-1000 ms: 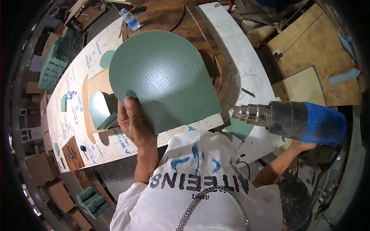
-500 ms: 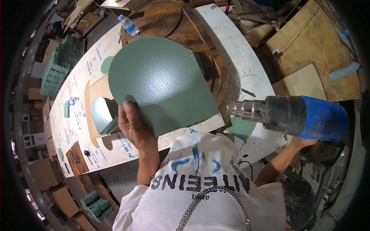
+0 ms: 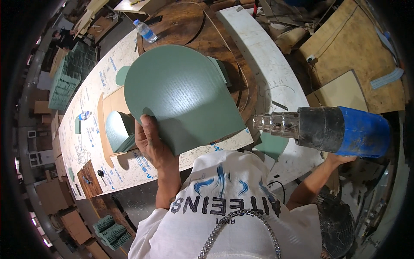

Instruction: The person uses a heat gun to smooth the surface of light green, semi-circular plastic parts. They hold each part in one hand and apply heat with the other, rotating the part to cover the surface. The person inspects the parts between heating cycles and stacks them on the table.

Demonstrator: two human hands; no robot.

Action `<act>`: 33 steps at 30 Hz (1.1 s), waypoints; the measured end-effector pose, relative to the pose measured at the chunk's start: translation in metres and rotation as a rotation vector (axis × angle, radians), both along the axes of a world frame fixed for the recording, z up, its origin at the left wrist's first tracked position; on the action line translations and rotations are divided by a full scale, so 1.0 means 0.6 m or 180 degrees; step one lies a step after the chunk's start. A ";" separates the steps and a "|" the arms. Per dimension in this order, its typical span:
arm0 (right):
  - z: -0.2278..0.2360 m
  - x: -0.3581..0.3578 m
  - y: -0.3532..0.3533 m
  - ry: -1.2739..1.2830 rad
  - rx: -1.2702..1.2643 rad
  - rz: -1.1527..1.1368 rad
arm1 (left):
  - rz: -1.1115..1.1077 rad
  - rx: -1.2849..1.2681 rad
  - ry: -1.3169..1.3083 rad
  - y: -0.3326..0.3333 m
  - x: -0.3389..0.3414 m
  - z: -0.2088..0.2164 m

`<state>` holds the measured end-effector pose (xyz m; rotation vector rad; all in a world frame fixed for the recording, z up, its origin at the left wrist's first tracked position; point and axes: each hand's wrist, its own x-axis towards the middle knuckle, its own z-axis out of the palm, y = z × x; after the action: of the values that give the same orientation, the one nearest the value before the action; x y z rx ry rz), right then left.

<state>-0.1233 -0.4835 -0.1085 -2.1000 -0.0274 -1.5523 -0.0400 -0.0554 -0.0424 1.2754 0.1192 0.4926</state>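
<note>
My left hand (image 3: 153, 140) grips a green board (image 3: 183, 95) by its lower left edge, thumb on top and the other fingers underneath. One end of the board is rounded, the other cut straight, and light shines off its grain. On the right, my right hand (image 3: 343, 159) is closed under a blue and black heat gun (image 3: 343, 131), its handle mostly hidden. The gun's clear ribbed nozzle (image 3: 276, 124) points left at the board's straight edge, a short gap away. Left of the board lies a stack of smaller green rounded pieces (image 3: 118, 129).
A water bottle (image 3: 145, 31) stands on dark round wooden panels (image 3: 172, 19) behind the board. A white worktop (image 3: 258, 43) runs along the right, with another green piece (image 3: 271, 144) below the nozzle. A fan (image 3: 336, 222) sits lower right. Green stacks (image 3: 71, 77) and a person (image 3: 64, 39) are far left.
The view has shifted slightly, so the table and board sit a little further right. Both hands keep their holds, and the nozzle stays near the board's edge.
</note>
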 end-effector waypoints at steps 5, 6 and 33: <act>0.004 -0.001 -0.006 0.0147 -0.0627 -0.0543 | 0.0018 -0.0039 -0.0029 0.003 0.002 0.001; -0.003 0.001 -0.005 0.0079 -0.0527 -0.0480 | 0.0026 -0.0056 -0.0023 0.007 0.002 0.000; 0.011 0.011 0.019 0.0060 -0.0236 -0.0226 | -0.0294 0.0241 0.0335 0.018 -0.010 -0.017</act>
<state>-0.1166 -0.4722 -0.1020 -2.1947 -0.0037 -1.5951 -0.0462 -0.0449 -0.0528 1.3749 0.1303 0.3536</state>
